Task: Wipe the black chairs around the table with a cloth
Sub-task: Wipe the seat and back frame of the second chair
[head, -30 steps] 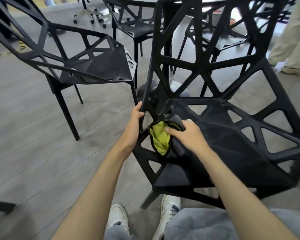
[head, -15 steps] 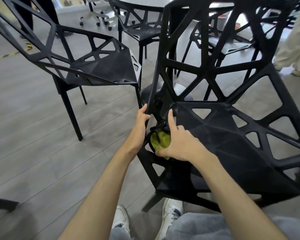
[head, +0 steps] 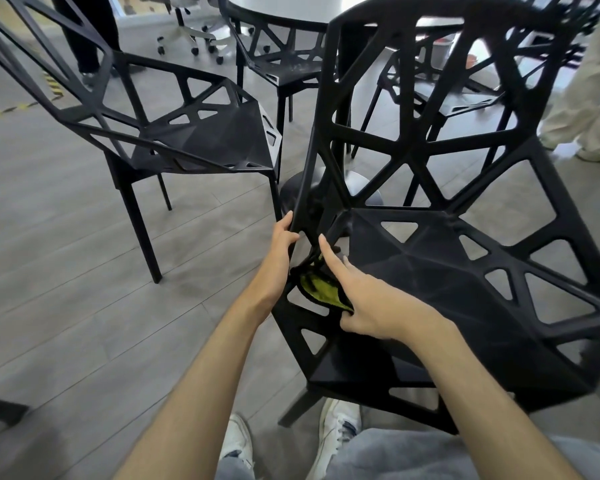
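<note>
The nearest black moulded-plastic chair [head: 430, 271], a faceted shell of matte triangular panels and open triangular cut-outs, stands directly before both hands. The left hand [head: 279, 251] curls its fingers around the thin angled strut at the chair's left edge. Just to its right, the right hand [head: 364, 299] pinches the yellow-green fuzzy cloth with dark edging [head: 321, 287] against the seat's left rim, thumb underneath, index finger stretched straight up along the strut. The cloth lies bunched between the two hands, partly pushed through a cut-out. A second black lattice chair [head: 194, 140] of the same angular form stands well left of the left hand on the grey wood-grain plank floor [head: 66, 271]. Beyond the hands, the round pale tabletop [head: 291, 5] rises over a smooth domed base.
</note>
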